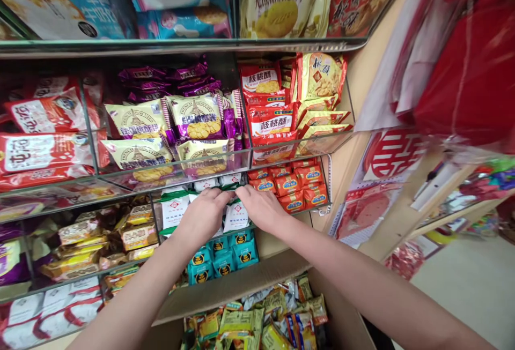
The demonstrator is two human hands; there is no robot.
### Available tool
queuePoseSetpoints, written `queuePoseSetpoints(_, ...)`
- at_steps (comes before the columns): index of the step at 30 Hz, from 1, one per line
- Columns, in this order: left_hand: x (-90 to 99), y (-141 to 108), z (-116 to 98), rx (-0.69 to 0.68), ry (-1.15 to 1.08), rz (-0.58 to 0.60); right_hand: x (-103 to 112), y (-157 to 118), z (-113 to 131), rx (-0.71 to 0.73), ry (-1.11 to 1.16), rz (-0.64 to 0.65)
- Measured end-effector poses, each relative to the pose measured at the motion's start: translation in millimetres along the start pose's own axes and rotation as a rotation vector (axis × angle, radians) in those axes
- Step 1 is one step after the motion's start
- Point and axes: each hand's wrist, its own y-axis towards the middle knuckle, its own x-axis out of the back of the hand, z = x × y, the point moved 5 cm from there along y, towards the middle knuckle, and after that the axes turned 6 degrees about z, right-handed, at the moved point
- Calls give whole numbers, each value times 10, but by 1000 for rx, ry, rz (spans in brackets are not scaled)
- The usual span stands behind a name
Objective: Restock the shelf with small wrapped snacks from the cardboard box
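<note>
Both hands reach into a lower shelf compartment of small white and green packets (175, 211). My left hand (206, 215) lies over the packets with its fingers bent and pressed together; what is under the fingertips is hidden. My right hand (259, 208) is just beside it, its fingers curled down at the right edge of a white packet (235, 216). Whether either hand grips a packet cannot be made out. Small orange-red packets (287, 184) sit right of my right hand, and teal packets (223, 256) are below both hands.
Above the hands, a clear shelf lip (201, 170) fronts cream and purple biscuit packs (197, 117) and red walnut packs (273, 122). Below stands an open cardboard box (237, 280) with mixed snack packets (241, 323). Red items in plastic (469, 76) hang at the right.
</note>
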Motion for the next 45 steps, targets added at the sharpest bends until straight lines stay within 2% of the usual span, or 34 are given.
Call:
queuePoseSetpoints(5, -34, 60, -69, 27, 12, 34, -29, -1, -28, 0, 30, 6)
queuePoseSetpoints(10, -43, 158, -150, 138, 29, -3, 74, -48, -2, 7, 65, -87)
queuePoseSetpoints(13, 64, -34, -242, 170, 5, -83, 166, -302, -6, 28, 106, -113)
queuePoseSetpoints(15, 102, -371, -339, 139, -75, -140, 133, -663, 7, 93, 196, -106)
queuePoseSetpoints(16, 95, -595, -402, 93, -211, -196, 43, -884, 27, 149, 262, -60)
queuePoseSetpoints(17, 26, -828, -482, 38, -342, -182, -110, -1109, 44, 181, 318, 29)
queuePoseSetpoints(18, -90, -1060, -551, 38, -470, -142, -320, -1320, 31, 143, 360, 137)
queuePoseSetpoints(20, -404, -1460, -723, 67, -672, -14, -857, -1659, -35, -32, 337, 407)
queuePoseSetpoints(21, -582, -1607, -838, 63, -770, 89, -1113, -1762, -83, -127, 288, 499)
queuePoseSetpoints(24, -976, -1835, -1093, 200, -985, 262, -1630, -1749, -203, -270, 244, 526)
queuePoseSetpoints(26, -1101, -1856, -1217, 262, -1084, 315, -1775, -1627, -281, -327, 239, 509)
queuePoseSetpoints(28, -1176, -1849, -1290, 331, -1185, 339, -1769, -1550, -315, -354, 236, 490)
queuePoseSetpoints(30, -1269, -1870, -1310, 522, -1357, 337, -1654, -1572, -251, -324, 243, 469)
queuePoseSetpoints(32, -1373, -1912, -1349, 768, -1538, 317, -1490, -1682, -73, -236, 272, 464)
queuePoseSetpoints(34, -1435, -1918, -1440, 940, -1676, 298, -1298, -1823, 178, -106, 352, 441)
queuePoseSetpoints(36, -1420, -1858, -1549, 967, -1772, 292, -1102, -1945, 406, 5, 473, 389)
queuePoseSetpoints(38, -1347, -1776, -1625, 950, -1879, 279, -934, -2021, 524, 50, 615, 306)
queuePoseSetpoints(40, -1229, -1700, -1636, 932, -1955, 229, -826, -2055, 475, -50, 786, 179)
queuePoseSetpoints(42, -1104, -1645, -1607, 949, -2005, 157, -819, -2085, 305, -290, 1060, 48)
queuePoseSetpoints(45, -962, -1573, -1588, 985, -2074, 84, -972, -2128, 150, -622, 1535, 29)
